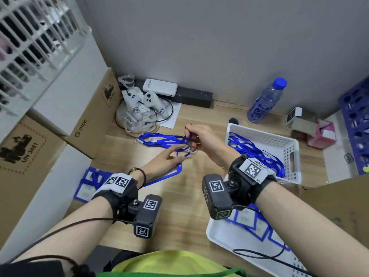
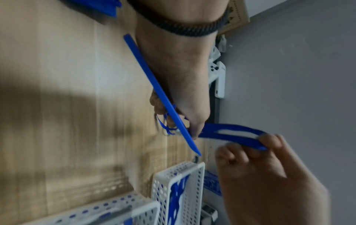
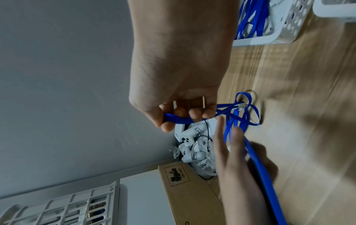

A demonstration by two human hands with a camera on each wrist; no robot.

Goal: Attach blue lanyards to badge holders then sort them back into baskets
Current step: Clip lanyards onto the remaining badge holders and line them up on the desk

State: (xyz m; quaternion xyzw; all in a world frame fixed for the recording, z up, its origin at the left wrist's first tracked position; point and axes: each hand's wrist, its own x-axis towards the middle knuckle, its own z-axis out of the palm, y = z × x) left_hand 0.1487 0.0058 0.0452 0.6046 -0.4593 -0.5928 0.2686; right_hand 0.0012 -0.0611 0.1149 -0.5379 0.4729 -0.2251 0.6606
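Note:
My right hand (image 1: 196, 136) is raised over the wooden table and pinches a blue lanyard (image 1: 159, 139), whose loops trail left across the tabletop. In the right wrist view its curled fingers (image 3: 192, 114) grip the strap (image 3: 240, 115) near a small white clip. My left hand (image 1: 169, 157) reaches forward just below and holds a blue-edged badge holder (image 1: 175, 170), thumb on one side and fingers on the other in the left wrist view (image 2: 163, 94). Thin loops of the lanyard (image 2: 167, 127) lie at its fingertips. The holder's slot is hidden.
A white basket (image 1: 295, 152) of blue lanyards stands at the right, and a nearer one (image 1: 215, 232) holds badge holders. More badge holders (image 1: 87, 186) lie at the left by cardboard boxes (image 1: 89, 120). White controllers (image 1: 143, 104) and a water bottle (image 1: 265, 100) stand at the back.

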